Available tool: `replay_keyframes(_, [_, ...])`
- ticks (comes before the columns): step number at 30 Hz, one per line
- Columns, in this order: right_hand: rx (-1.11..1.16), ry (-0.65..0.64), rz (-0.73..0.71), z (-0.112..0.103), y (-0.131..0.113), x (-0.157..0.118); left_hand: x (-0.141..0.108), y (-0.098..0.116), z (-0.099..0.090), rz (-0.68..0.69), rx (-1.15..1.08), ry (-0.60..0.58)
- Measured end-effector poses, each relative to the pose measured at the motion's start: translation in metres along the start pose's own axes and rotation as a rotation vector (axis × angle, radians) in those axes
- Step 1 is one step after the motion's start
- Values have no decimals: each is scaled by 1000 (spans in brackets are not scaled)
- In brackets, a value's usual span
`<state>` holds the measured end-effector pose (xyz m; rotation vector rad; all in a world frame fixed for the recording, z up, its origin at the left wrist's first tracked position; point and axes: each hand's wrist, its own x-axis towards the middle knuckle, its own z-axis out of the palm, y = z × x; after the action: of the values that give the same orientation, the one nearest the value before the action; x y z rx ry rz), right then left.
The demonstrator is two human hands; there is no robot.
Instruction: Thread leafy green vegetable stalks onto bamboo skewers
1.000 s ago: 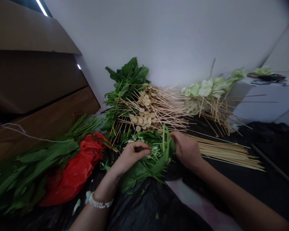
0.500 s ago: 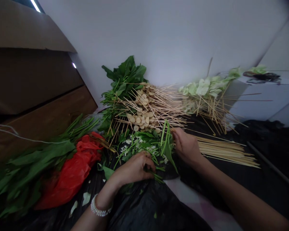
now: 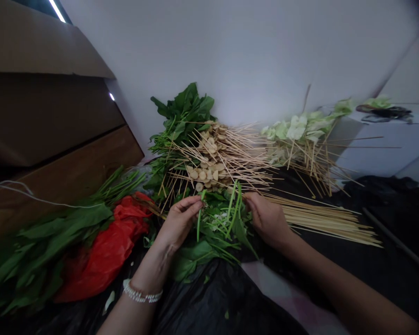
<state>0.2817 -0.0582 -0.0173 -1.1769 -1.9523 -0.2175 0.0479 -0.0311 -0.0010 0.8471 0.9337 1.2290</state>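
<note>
My left hand [image 3: 182, 218], with a beaded bracelet at the wrist, pinches a short green stem [image 3: 199, 222] between thumb and fingertips. Across from it my right hand [image 3: 268, 218] is closed on a thin bamboo skewer, mostly hidden by the fingers. Leafy greens [image 3: 238, 216], with long stems and a hanging leaf, are at the skewer's left end. Below and between both hands lies a heap of loose greens [image 3: 209, 253] and small white flecks on black plastic [image 3: 209, 298]. Bare bamboo skewers [image 3: 331, 221] are spread beside my right hand.
Skewers threaded with pale round slices [image 3: 209, 173] are piled behind my hands, beside skewered dark greens [image 3: 186, 109]. Skewered cabbage pieces [image 3: 296, 128] stand against the wall [image 3: 237, 56]. At left, a red plastic bag [image 3: 101, 260] lies against large leafy greens [image 3: 49, 242], near a wooden box [image 3: 70, 181].
My left hand has moved up from the loose greens, and a green stem now shows in its pinch. My right hand stays nearly in place with the skewer and greens.
</note>
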Motion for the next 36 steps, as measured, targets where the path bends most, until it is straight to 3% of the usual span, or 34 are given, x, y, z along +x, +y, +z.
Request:
replay_keyframes(4, [-42,-84,-89,9,-9,-8,-1,-2,2,-93,-48,-62])
replay_keyframes(10, [-68,-173,-142,16,-13,-14,-2,-3,1,-92,-29,-112])
replay_keyframes(22, [-75,-177,-132,18,-15,-16,-5,-4,6,-62,57,-162])
replay_keyframes(36, [-83,-189,-130,18,-16,-16,-6,-5,7,-25,114,-137])
